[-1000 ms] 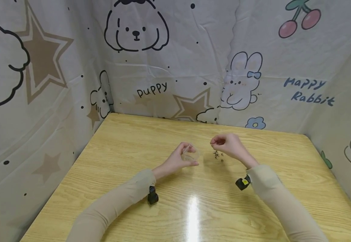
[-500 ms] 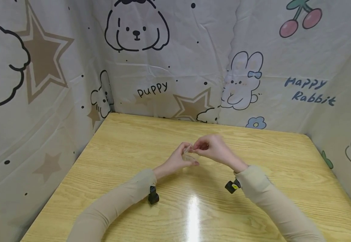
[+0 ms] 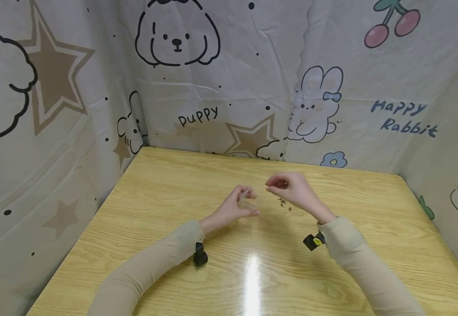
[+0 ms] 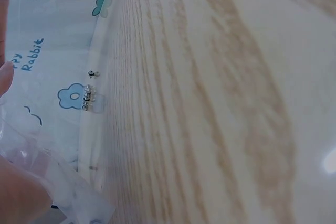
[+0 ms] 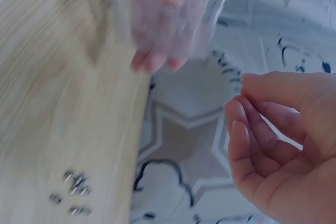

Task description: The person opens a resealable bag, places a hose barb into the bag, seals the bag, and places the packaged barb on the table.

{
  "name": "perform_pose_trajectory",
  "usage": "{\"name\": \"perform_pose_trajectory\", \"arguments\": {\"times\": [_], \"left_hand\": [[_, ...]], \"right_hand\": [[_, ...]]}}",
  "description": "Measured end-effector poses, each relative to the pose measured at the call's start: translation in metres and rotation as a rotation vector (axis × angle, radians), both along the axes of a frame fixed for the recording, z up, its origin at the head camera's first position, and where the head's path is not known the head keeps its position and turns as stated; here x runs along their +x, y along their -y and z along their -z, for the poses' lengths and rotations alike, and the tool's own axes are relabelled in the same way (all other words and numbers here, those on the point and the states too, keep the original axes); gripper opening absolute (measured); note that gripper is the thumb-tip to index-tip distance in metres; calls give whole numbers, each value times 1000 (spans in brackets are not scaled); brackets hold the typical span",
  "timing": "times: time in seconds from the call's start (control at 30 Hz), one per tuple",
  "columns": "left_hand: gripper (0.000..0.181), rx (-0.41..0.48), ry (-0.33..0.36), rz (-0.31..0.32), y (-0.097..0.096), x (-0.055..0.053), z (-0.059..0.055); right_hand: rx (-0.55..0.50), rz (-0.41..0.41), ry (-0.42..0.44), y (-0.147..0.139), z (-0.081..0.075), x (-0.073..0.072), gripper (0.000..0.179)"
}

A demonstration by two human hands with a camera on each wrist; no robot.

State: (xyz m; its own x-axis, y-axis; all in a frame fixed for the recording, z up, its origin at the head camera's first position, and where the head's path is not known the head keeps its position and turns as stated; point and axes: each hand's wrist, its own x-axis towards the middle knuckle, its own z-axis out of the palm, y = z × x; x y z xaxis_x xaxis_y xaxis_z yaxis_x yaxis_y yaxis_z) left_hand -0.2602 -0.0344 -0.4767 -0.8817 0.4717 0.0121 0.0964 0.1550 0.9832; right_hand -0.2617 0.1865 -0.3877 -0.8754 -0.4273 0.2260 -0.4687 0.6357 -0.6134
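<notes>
We've got a small clear plastic bag (image 3: 246, 199) held up off the table, plus tiny silver beads (image 3: 284, 203) scattered loose on the wood beside it.

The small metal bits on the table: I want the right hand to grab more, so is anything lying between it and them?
Nothing visible does. The right hand hangs just above the metal bits; the left hand and its clear bag sit off to the side.

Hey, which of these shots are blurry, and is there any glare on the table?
Head view: sharp, with a bright glare streak on the table. Right wrist view: the left hand and bag are motion-blurred. Left wrist view: the near bag is out of focus.
</notes>
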Motion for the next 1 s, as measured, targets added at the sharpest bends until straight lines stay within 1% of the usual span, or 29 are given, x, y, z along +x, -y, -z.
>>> {"name": "perform_pose_trajectory", "arguments": {"times": [0.2, 0.3, 0.4, 0.57, 0.73, 0.87, 1.0], "left_hand": [[65, -9, 2, -2, 0, 0, 0], [65, -7, 5, 0, 0, 0, 1], [66, -11, 1, -2, 1, 0, 0], [66, -7, -7, 0, 1, 0, -1], [67, -5, -9, 6, 2, 0, 0], [67, -17, -17, 0, 2, 0, -2], [66, -25, -33, -6, 2, 1, -3]], "right_hand": [[17, 90, -31, -26, 19, -5, 12], [40, 134, -29, -38, 31, -6, 13], [69, 177, 2, -48, 43, -8, 14], [90, 225, 68, -61, 61, -15, 15], [110, 264, 169, -67, 77, -22, 18], [120, 279, 206, -69, 84, -26, 19], [127, 274, 204, -68, 85, -29, 19]]}}
